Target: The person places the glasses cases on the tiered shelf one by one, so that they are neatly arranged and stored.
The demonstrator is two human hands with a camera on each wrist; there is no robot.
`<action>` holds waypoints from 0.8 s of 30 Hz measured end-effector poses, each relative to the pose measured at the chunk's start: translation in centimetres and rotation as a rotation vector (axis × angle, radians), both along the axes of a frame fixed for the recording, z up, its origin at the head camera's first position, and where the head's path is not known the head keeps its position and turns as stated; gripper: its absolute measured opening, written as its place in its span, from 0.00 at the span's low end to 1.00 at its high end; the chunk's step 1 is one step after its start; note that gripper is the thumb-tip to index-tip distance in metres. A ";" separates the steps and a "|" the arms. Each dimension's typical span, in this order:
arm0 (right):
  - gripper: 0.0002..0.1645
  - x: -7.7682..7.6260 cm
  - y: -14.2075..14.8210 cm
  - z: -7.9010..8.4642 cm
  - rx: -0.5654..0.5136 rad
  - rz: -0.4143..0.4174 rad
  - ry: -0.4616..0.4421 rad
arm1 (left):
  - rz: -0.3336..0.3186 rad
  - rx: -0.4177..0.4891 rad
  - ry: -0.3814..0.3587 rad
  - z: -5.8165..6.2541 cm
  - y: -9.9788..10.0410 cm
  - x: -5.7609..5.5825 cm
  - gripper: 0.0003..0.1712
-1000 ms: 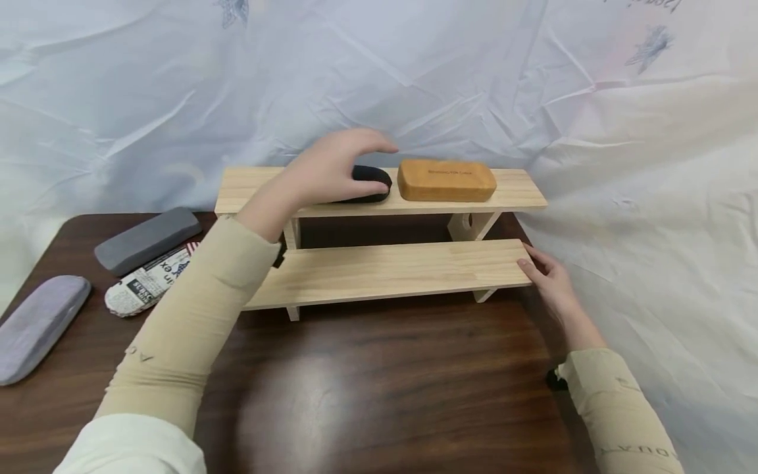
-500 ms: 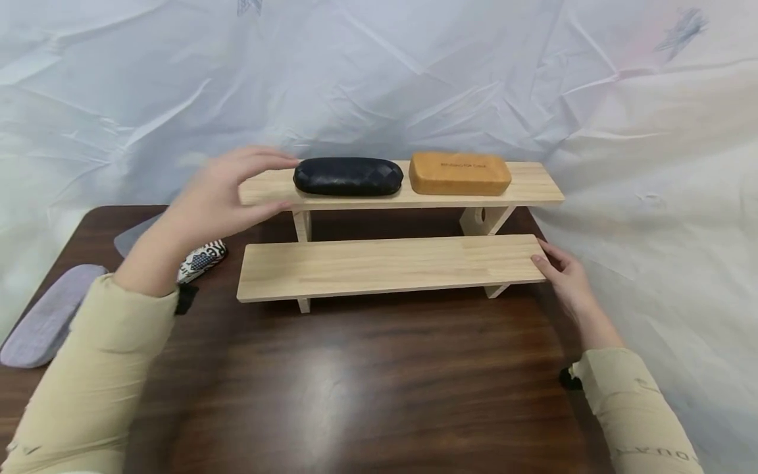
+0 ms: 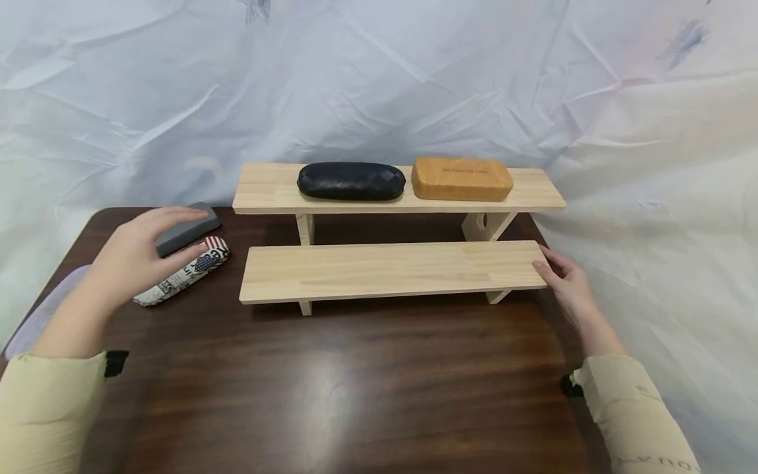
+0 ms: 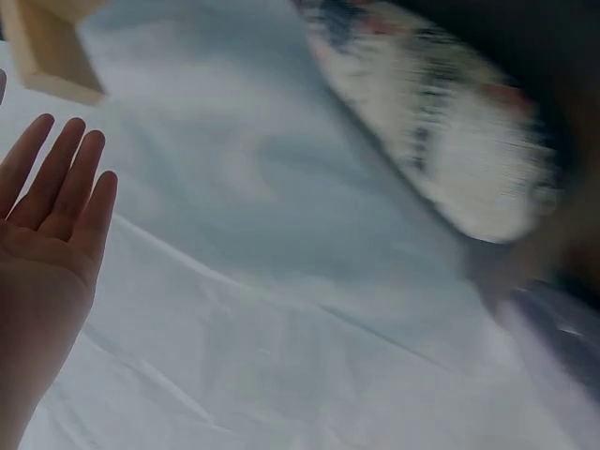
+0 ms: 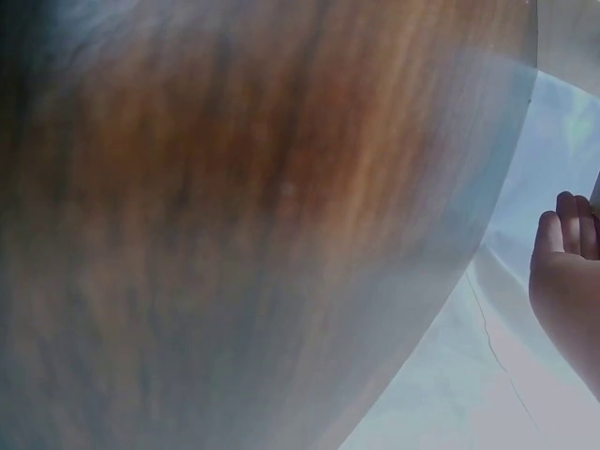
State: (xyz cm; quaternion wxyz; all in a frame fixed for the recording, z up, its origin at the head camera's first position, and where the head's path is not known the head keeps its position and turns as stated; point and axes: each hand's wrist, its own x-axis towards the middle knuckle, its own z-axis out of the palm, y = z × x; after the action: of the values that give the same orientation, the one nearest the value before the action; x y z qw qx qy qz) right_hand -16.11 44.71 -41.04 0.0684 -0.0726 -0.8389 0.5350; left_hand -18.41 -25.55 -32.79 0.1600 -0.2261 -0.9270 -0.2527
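Left hand (image 3: pixel 127 260) and forearm (image 3: pixel 53 395) partly hid gray case (image 3: pixel 195 227), lavender case (image 3: pixel 44 319).
Lettering (image 3: pixel 465 171) on the tan case (image 3: pixel 462 187) was too small for me to read; right wrist view cropped right hand (image 5: pixel 567 291).

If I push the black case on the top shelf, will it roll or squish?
The black case might rock or roll a little, since its sides look rounded. It's probably stiff, as it holds its shape without sagging. Pushed frontward, it could fall, as only a narrow strip of the top shelf shows before it.
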 end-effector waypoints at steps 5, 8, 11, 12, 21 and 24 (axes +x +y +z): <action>0.39 -0.1 -0.3 0.2 0.004 0.006 -0.002 | 0.042 -0.001 -0.060 -2.7 -2.6 0.8 0.31; 0.39 -0.1 -0.5 0.4 -0.009 0.010 0.012 | 0.076 -0.001 -0.077 -4.2 -4.1 0.9 0.31; 0.40 -0.1 -0.6 0.5 -0.016 0.015 0.022 | 0.111 -0.009 -0.081 -5.5 -5.3 0.9 0.31; 0.40 -0.1 -0.6 0.5 -0.017 0.015 0.022 | 0.121 -0.014 -0.087 -5.8 -5.7 0.9 0.31; 0.39 -0.1 -0.4 0.3 -0.017 0.001 0.003 | 0.131 -0.017 -0.227 -7.8 -8.1 -0.4 0.38; 0.39 0.0 -0.4 0.1 -0.018 -0.004 0.003 | 0.134 -0.030 -0.277 -8.4 -8.5 -0.8 0.41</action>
State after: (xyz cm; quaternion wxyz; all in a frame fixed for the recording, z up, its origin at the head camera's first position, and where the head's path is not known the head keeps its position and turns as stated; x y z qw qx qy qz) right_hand -16.14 44.34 -40.97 0.0701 -0.0739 -0.8339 0.5424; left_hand -19.23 -34.09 -41.16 0.0437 -0.1292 -0.9569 -0.2562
